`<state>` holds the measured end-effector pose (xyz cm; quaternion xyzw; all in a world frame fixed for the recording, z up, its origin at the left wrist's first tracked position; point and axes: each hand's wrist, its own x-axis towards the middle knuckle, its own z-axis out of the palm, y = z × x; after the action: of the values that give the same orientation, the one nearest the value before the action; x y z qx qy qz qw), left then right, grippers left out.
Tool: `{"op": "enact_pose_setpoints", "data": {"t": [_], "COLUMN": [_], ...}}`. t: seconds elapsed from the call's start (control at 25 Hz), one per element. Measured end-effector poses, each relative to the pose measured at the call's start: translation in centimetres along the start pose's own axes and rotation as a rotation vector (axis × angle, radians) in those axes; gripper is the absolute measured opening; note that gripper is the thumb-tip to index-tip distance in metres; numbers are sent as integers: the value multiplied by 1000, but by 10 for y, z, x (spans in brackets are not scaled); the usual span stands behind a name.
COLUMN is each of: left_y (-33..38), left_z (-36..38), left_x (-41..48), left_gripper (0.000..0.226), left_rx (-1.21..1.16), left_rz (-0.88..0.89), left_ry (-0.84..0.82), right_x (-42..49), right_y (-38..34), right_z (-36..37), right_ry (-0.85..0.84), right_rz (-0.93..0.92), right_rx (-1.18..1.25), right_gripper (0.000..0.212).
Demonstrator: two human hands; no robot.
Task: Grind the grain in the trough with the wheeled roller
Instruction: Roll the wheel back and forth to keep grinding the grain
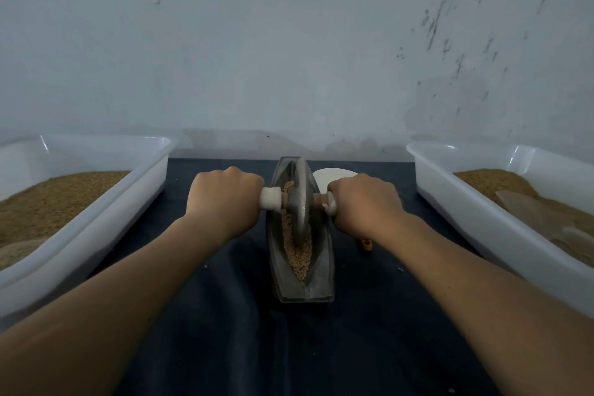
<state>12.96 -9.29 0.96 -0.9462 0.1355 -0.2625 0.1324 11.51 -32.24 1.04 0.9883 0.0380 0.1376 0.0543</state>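
Both arms were stretched out front, bare, with the left forearm [128,283] and right forearm [466,276] angling in toward each other. The left hand [225,199] was balled up, back of the hand facing up, fingers wrapped down around one end of the roller [300,202] handle, so you couldn't really see them. Same deal for the right hand [366,202] on the other end. Wrists looked pretty much straight, in line with the forearms. The fists sat about level, apart, with the wheel between one set of fingers and the other.
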Motion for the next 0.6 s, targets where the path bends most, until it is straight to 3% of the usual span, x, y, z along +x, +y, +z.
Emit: {"op": "enact_pose_setpoints", "data": {"t": [0.36,0.6], "left_y": [-5,-13], "left_z": [-11,-28], "left_x": [-18,-27], "left_gripper": [23,20], "left_rx": [-29,-10], "left_rz": [39,15], "left_ry": [-9,120], "right_x": [-20,-31], "right_y": [1,-1], "right_z": [-6,-25], "right_ry": [28,212], "right_rz": [-26,-61], "right_rx": [12,-55], "right_gripper": [27,36]}}
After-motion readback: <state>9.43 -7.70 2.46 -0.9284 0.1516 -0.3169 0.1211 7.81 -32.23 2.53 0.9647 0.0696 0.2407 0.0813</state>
